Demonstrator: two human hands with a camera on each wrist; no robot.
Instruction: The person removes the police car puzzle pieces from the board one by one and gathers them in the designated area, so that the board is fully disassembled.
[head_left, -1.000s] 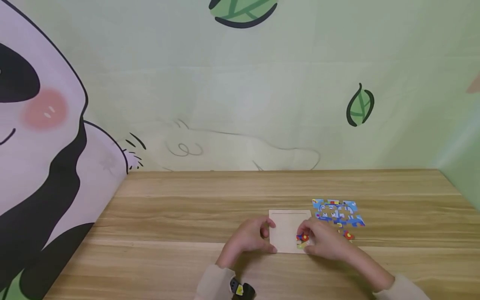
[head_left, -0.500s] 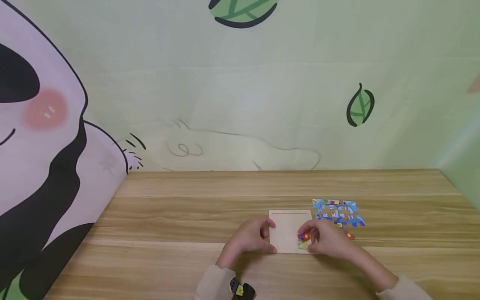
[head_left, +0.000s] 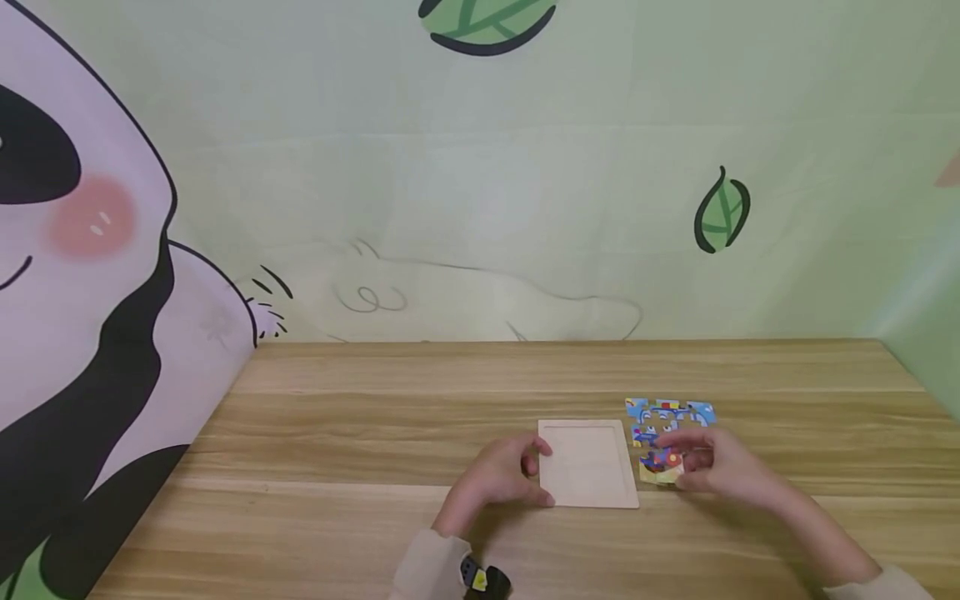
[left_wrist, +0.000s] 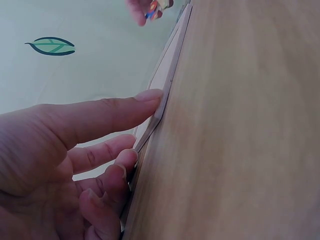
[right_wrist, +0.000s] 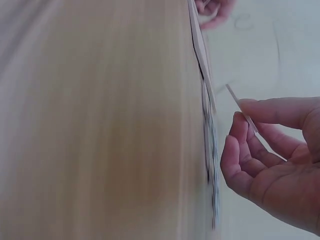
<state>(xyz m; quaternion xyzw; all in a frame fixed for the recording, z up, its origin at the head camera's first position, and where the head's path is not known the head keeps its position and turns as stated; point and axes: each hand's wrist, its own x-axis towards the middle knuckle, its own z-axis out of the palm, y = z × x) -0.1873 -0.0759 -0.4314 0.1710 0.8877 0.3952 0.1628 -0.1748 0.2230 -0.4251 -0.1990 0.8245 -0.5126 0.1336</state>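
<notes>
A pale wooden puzzle tray [head_left: 587,464] with a raised rim lies flat on the table. My left hand [head_left: 510,473] holds its left side, thumb at the near corner and a finger farther up the edge. In the left wrist view the thumb and fingers [left_wrist: 112,155] lie along the tray's rim [left_wrist: 165,75]. My right hand [head_left: 723,467] pinches a colourful jigsaw piece [head_left: 663,468], red, blue and yellow, right of the tray. The right wrist view shows this thin piece [right_wrist: 232,95] tilted between thumb and fingers, raised off the table.
Several blue jigsaw pieces [head_left: 648,414] lie fitted partly together behind the right hand, which hides some of them. The wooden table [head_left: 375,417] runs back to a green wall cloth [head_left: 480,183] printed with a panda and leaves.
The right hand has moved right, lifting the jigsaw piece from the tray's near right corner to beside the blue pieces. The left hand stays at the tray's left edge.
</notes>
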